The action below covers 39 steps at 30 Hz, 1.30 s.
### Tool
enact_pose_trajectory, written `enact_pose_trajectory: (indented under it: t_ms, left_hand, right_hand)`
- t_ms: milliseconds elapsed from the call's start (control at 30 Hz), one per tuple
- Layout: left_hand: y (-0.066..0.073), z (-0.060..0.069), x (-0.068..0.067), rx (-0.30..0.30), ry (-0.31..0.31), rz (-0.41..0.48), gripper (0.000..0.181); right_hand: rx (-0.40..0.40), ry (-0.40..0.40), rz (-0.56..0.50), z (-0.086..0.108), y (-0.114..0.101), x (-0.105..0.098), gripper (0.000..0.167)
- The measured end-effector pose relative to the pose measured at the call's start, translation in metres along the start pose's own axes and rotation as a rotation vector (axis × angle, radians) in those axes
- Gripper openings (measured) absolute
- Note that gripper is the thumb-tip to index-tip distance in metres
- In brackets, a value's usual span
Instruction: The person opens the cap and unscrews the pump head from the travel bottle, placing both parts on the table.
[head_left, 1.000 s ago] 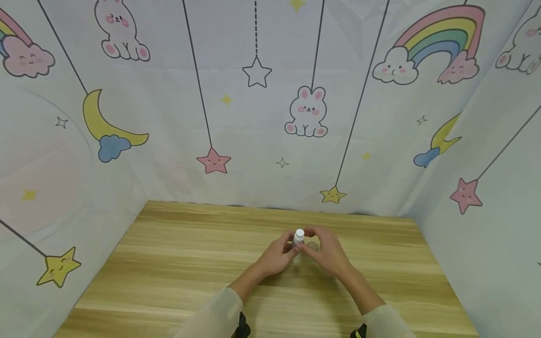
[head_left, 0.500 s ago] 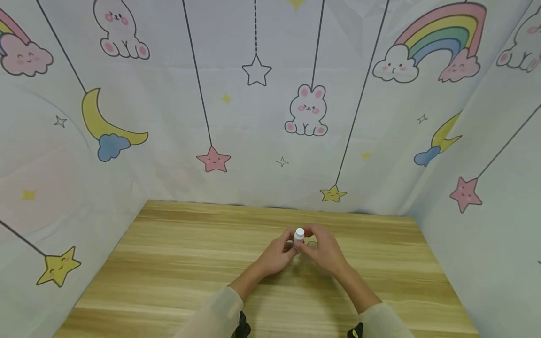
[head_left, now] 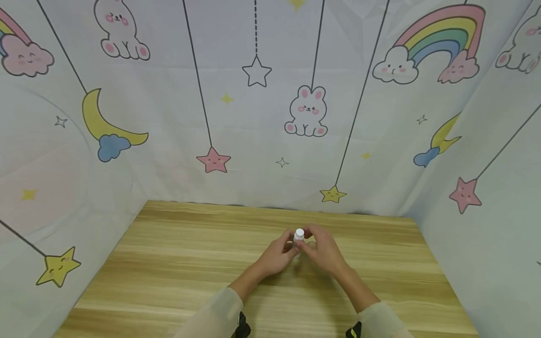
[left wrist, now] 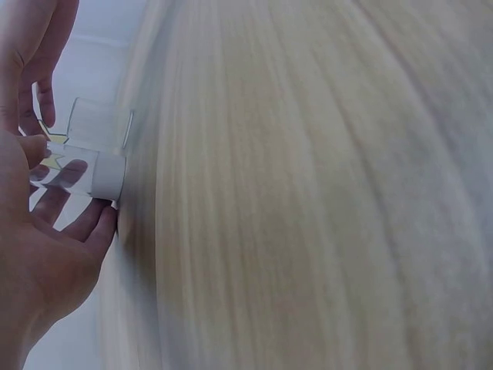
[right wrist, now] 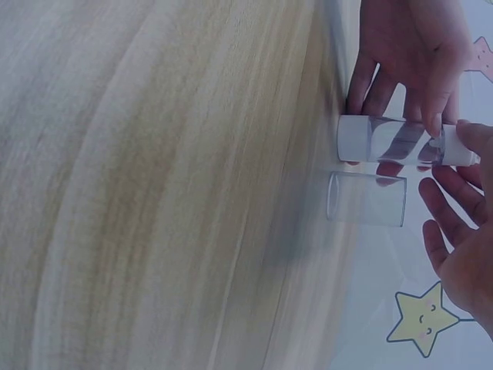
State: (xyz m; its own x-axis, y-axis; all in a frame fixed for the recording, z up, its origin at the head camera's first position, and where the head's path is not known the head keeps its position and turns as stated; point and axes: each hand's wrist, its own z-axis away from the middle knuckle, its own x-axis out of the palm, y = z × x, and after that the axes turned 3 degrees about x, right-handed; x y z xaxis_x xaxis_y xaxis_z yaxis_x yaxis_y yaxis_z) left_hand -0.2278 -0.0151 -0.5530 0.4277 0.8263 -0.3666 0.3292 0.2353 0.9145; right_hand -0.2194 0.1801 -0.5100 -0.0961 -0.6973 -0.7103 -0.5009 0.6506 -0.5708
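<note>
A small bottle [head_left: 299, 234] with a white top stands upright on the wooden table. Its clear body and white base [right wrist: 354, 139] show in the right wrist view. My left hand [head_left: 274, 257] grips the body from the left, fingers curled round it. With thumb and fingers, my right hand [head_left: 327, 251] pinches the upper part near the white top. A clear, open-ended cap [right wrist: 367, 199] stands on the table beside the bottle, under my right hand and not touched by it; the left wrist view shows this clear cap [left wrist: 100, 123] too.
The wooden table [head_left: 177, 253] spreads around both hands. Behind it and along the sides hangs a white cloth [head_left: 253, 122] printed with stars, rabbits, moons and rainbows.
My right hand and wrist have shifted very slightly to the left. Both hands keep their hold on the bottle, which stays in place.
</note>
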Motion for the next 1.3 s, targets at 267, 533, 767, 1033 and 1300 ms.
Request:
enact_pose_trajectory:
  t_ms: [267,533,767,1033,1300]
  left_hand:
    - [0.0012,-0.0011,-0.0003,0.018,-0.001,0.005,0.028]
    - [0.0014,0.0008,-0.0005,0.003,-0.006,-0.001,0.028]
    - [0.0022,0.0015,0.0000,-0.021,-0.007,0.001,0.031]
    - [0.0025,0.0003,-0.0009,-0.017,-0.009,0.013,0.030]
    - [0.0034,0.0007,-0.0020,0.003,0.001,0.000,0.028]
  right_hand:
    - [-0.022,-0.023,-0.009,-0.0012,0.0034,-0.0012,0.025]
    - [-0.038,-0.038,-0.041,-0.0009,0.0013,-0.0029,0.024]
    - [-0.041,-0.065,-0.074,-0.0009,-0.0003,-0.0036,0.022]
    - [-0.046,-0.084,-0.074,-0.0031,0.0021,-0.0037,0.022]
    - [0.006,-0.082,-0.061,-0.0031,0.0003,-0.0032,0.028]
